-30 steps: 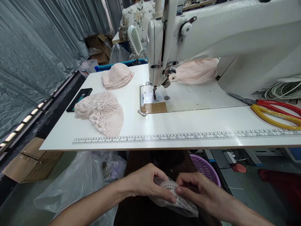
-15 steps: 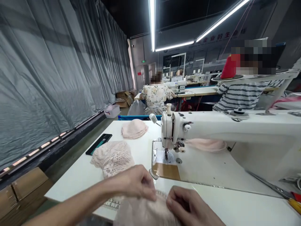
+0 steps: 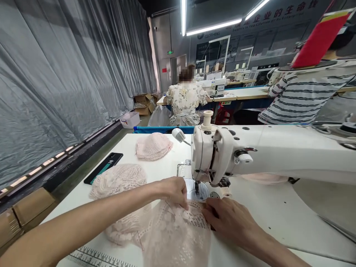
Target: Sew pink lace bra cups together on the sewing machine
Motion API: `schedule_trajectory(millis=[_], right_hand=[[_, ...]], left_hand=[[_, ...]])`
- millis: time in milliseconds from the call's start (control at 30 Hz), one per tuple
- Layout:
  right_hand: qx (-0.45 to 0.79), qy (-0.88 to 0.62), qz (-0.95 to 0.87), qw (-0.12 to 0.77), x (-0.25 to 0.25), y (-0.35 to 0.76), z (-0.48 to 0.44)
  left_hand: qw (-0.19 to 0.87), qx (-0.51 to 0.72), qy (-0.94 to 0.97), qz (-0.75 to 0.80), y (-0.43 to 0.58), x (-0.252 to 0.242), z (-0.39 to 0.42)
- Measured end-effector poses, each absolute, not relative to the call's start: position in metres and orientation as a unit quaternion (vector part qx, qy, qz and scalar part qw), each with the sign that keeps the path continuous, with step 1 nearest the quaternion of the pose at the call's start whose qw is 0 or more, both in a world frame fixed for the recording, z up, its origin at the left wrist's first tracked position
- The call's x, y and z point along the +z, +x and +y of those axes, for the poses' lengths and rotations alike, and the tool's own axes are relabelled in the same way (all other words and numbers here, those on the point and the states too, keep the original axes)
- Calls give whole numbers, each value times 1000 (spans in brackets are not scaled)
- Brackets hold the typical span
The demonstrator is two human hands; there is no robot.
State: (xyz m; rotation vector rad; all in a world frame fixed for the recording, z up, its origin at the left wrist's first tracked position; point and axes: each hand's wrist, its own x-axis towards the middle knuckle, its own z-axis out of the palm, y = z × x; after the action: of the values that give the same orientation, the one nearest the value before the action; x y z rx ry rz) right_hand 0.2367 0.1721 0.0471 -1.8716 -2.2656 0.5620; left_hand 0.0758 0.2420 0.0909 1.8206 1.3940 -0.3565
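Pale pink lace fabric (image 3: 178,237) hangs from my two hands, its upper edge just in front of the sewing machine's needle plate (image 3: 204,189). My left hand (image 3: 175,191) pinches the edge on the left side. On the right, my right hand (image 3: 226,213) grips the same edge, fingers closed and low over the table. The white sewing machine (image 3: 207,155) stands beyond, with its presser foot (image 3: 197,188) close behind the fabric edge. A pile of lace pieces (image 3: 119,181) lies to the left, partly behind my left forearm.
Stacked pink cups (image 3: 154,146) sit at the table's back. A phone (image 3: 104,167) lies at the left edge, a ruler (image 3: 91,257) at the front. Pink fabric (image 3: 265,178) rests behind the machine arm, scissors (image 3: 340,227) at right. Two people (image 3: 183,98) sit ahead.
Both hands have moved forward with the lace fabric, from the table's front edge up to the needle plate. The view has shifted closer to the machine.
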Motion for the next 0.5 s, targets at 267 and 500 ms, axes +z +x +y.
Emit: schedule_trajectory(millis=[267,500], right_hand=[[93,-518,-839,142,21,261,165],[-79,-350,-891,277,14,270,166]], left_hand=[[383,-194,722,543,85,96,248],[377,-209,723,540,87,97,249]])
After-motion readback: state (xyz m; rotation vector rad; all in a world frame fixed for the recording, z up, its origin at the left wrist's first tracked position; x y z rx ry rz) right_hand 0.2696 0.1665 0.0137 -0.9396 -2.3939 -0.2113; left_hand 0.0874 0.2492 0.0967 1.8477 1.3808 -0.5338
